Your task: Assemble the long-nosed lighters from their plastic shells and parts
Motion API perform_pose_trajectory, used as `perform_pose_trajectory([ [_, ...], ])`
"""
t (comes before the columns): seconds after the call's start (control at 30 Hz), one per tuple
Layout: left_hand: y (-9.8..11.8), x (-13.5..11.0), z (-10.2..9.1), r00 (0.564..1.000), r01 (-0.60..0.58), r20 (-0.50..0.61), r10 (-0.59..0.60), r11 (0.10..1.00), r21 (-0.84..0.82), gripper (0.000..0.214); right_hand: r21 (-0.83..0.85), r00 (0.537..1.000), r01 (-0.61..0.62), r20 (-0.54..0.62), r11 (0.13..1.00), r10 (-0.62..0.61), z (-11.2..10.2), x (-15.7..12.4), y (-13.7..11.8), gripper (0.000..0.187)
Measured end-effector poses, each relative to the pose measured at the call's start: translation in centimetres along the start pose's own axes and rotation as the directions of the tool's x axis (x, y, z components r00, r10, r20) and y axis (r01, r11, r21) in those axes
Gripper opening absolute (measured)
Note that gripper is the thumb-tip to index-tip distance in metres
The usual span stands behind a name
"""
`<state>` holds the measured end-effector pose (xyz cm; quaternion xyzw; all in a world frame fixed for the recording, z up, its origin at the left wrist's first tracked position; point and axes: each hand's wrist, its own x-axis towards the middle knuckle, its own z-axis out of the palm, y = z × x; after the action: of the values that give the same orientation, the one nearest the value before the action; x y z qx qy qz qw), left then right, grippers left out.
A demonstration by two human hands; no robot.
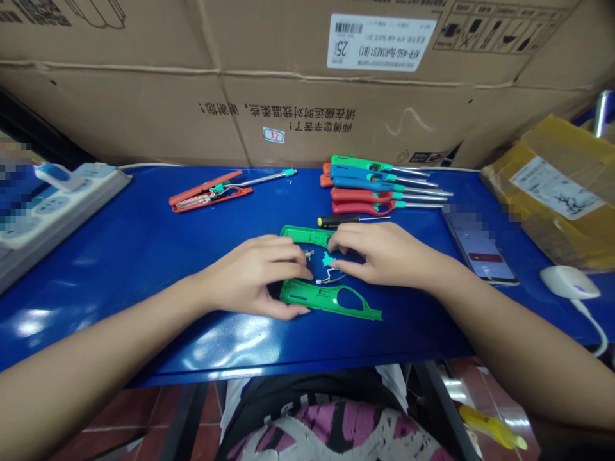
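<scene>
My left hand (pixel 262 272) curves round the left end of the lower green lighter casing half (pixel 331 298), thumb on its near edge and fingers along its far edge. A second green casing half (pixel 305 234) lies behind, partly covered by both hands. My right hand (pixel 382 253) rests to the right, thumb and bent forefinger apart beside a small teal trigger piece (pixel 328 259). Between the hands lies a thin-wired igniter part (pixel 327 279). A small metal-tipped piece (pixel 308 254) shows by my left fingers, mostly hidden.
Behind lie a screwdriver (pixel 339 221), several stacked lighters (pixel 368 195) and an opened red lighter (pixel 211 195). A power strip (pixel 62 208) is left; a phone (pixel 480 246), white charger (pixel 570 282) and taped box (pixel 562 186) are right. A large carton (pixel 168 121) walls the table's back.
</scene>
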<state>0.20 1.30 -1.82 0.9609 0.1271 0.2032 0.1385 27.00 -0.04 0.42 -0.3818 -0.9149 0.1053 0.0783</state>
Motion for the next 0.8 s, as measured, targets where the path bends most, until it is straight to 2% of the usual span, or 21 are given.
perform_pose_trajectory([
  [0.07,0.1,-0.09,0.08,0.998,-0.001,0.062,0.002,1.0,-0.008,0.029,0.001,1.0,-0.013,-0.008,1.0,0.013,0.06,0.05,0.05,0.023],
  [0.17,-0.02,-0.18,0.18,0.995,0.029,0.098,-0.026,0.999,-0.03,0.023,0.005,0.999,-0.039,-0.002,0.999,0.039,0.25,0.12,0.2,0.024],
  [0.43,-0.42,-0.21,0.25,0.993,0.056,0.105,-0.056,0.998,0.003,0.029,0.033,0.998,-0.065,-0.009,0.997,0.066,0.39,0.26,0.66,0.011],
  [0.67,-0.12,-0.23,0.13,0.991,0.043,0.126,-0.044,0.999,0.011,0.029,0.137,0.994,-0.103,0.049,0.985,0.097,-0.24,0.27,0.76,0.018],
  [0.8,0.03,-0.21,0.05,0.991,0.032,0.133,-0.032,0.999,0.005,0.03,0.168,0.994,-0.099,0.072,0.981,0.088,0.21,0.38,0.82,0.015],
])
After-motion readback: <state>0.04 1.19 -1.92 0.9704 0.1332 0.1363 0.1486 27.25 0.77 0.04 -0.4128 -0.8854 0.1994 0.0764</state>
